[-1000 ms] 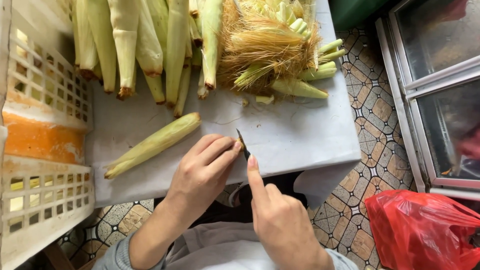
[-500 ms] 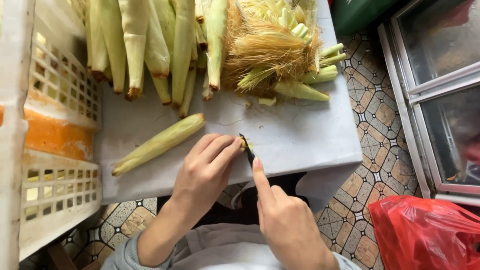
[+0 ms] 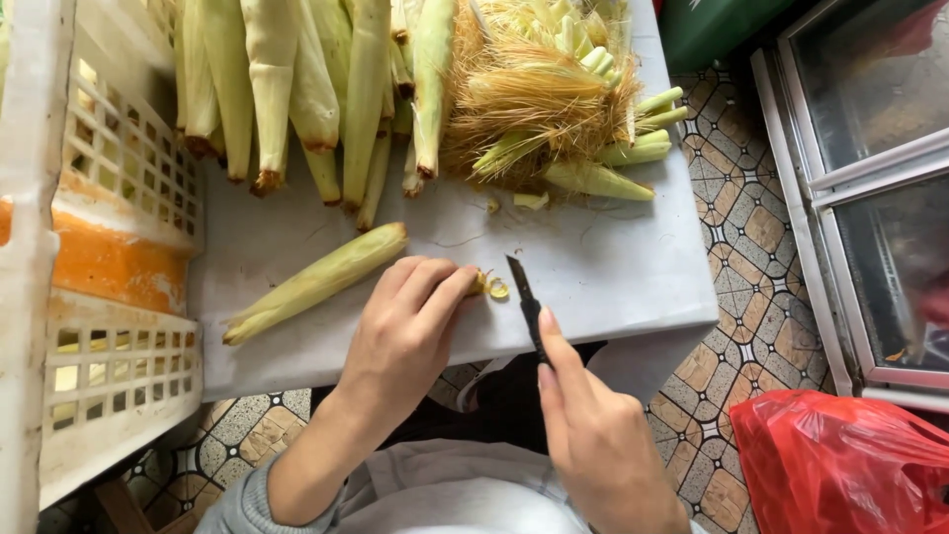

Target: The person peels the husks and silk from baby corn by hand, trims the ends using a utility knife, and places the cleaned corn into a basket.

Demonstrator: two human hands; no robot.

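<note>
My left hand (image 3: 400, 336) is closed over an ear of baby corn, whose yellowish cut tip (image 3: 486, 286) sticks out past my fingers at the table's front edge. My right hand (image 3: 593, 435) grips a small dark knife (image 3: 524, 297), forefinger along its back, the blade just right of that tip. A small yellow slice lies between blade and tip. One husked ear of corn (image 3: 316, 282) lies diagonally on the grey table (image 3: 593, 257), left of my left hand.
A row of unpeeled corn ears (image 3: 297, 89) lies across the back of the table, with a heap of silk and cut husks (image 3: 554, 99) at the back right. A white plastic crate (image 3: 89, 297) stands at left. A red plastic bag (image 3: 840, 465) sits on the tiled floor.
The knife has drawn slightly to the right, away from the ear in my left hand, and a cut yellow tip and slice now show. The camera has shifted a little.
</note>
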